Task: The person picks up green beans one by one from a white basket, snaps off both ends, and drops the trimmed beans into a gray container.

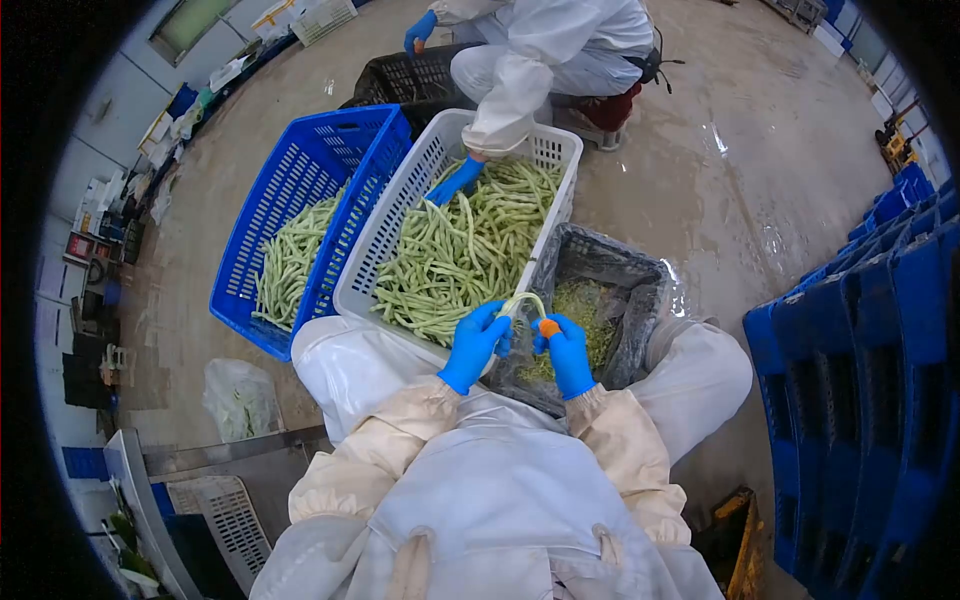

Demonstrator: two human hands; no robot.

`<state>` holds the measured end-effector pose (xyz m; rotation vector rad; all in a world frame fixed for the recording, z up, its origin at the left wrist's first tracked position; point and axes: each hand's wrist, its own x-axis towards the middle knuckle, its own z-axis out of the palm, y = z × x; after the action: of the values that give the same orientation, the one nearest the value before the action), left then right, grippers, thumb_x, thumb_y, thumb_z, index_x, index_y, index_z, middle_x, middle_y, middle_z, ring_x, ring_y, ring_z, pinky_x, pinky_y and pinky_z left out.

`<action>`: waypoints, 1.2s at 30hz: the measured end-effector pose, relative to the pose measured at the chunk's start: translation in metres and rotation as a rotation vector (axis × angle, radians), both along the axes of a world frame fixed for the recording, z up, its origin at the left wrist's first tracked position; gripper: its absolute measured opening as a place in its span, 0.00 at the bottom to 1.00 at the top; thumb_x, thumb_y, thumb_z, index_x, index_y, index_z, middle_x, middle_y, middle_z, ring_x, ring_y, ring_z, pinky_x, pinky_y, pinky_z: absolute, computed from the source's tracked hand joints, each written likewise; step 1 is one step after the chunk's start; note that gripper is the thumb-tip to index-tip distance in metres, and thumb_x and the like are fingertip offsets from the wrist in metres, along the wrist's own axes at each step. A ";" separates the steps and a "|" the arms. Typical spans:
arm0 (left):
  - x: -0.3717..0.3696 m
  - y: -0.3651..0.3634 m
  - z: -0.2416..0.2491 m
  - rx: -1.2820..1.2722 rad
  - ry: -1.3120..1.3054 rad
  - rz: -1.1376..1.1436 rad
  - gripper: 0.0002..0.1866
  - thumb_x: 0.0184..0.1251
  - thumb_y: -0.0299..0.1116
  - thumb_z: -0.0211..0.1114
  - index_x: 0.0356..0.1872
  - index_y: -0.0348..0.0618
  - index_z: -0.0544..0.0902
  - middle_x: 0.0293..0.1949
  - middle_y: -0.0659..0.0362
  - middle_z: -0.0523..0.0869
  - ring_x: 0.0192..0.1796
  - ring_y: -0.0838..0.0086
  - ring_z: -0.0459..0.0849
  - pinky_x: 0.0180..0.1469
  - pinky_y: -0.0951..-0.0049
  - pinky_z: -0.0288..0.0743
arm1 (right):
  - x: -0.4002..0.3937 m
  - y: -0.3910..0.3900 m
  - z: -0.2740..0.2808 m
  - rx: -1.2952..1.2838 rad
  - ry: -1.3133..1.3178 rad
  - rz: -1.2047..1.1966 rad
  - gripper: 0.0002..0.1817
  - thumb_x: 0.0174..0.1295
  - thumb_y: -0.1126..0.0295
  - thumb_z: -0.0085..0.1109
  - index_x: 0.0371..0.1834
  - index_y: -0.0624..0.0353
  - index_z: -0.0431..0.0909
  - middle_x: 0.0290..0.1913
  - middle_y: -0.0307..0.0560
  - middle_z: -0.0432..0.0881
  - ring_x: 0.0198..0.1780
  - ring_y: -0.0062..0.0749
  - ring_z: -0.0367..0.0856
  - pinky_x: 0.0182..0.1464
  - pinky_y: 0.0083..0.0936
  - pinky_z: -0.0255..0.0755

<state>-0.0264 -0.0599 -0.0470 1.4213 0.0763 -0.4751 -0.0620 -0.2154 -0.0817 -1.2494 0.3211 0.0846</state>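
Note:
My left hand (476,346), in a blue glove, is closed on one end of a pale green bean (524,298) that arches up between my hands. The other end of the bean meets my right hand (566,354), also gloved, whose fingers are closed round a small orange thing (548,327). Both hands are over the near edge of a white crate (568,180) full of long green beans (468,255). Below my right hand is a box lined with black plastic (640,290), with green scraps (585,315) in it.
A blue crate (240,245) with more beans stands at the left. Opposite, a seated co-worker (560,50) reaches a blue-gloved hand (457,182) into the white crate. Stacked blue pallets (850,370) rise at the right; a clear plastic bag (240,395) lies at lower left.

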 end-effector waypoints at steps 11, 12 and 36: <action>-0.002 0.008 -0.025 -0.163 0.285 -0.229 0.12 0.64 0.35 0.55 0.42 0.38 0.76 0.27 0.59 0.80 0.28 0.77 0.79 0.32 0.77 0.75 | -0.002 0.009 0.013 -0.055 -0.157 -0.033 0.08 0.60 0.70 0.49 0.32 0.63 0.76 0.22 0.37 0.72 0.23 0.17 0.68 0.26 0.18 0.63; -0.003 0.009 -0.020 -0.186 0.295 -0.213 0.13 0.64 0.37 0.56 0.41 0.37 0.76 0.28 0.59 0.80 0.29 0.76 0.78 0.34 0.77 0.75 | -0.002 0.011 0.009 -0.075 -0.123 0.024 0.08 0.60 0.71 0.49 0.32 0.64 0.76 0.23 0.38 0.73 0.22 0.17 0.68 0.26 0.18 0.64; 0.218 0.171 -0.015 1.845 -0.698 0.540 0.24 0.52 0.29 0.61 0.54 0.43 0.72 0.57 0.51 0.69 0.57 0.57 0.69 0.56 0.52 0.59 | 0.009 -0.004 -0.023 -1.460 0.232 0.370 0.21 0.47 0.65 0.60 0.48 0.52 0.75 0.43 0.50 0.75 0.45 0.43 0.74 0.51 0.43 0.62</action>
<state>0.1916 0.1111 -0.0622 3.1140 0.3805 0.8715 -0.0534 -0.2199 -0.1049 -2.7562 0.3430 0.3533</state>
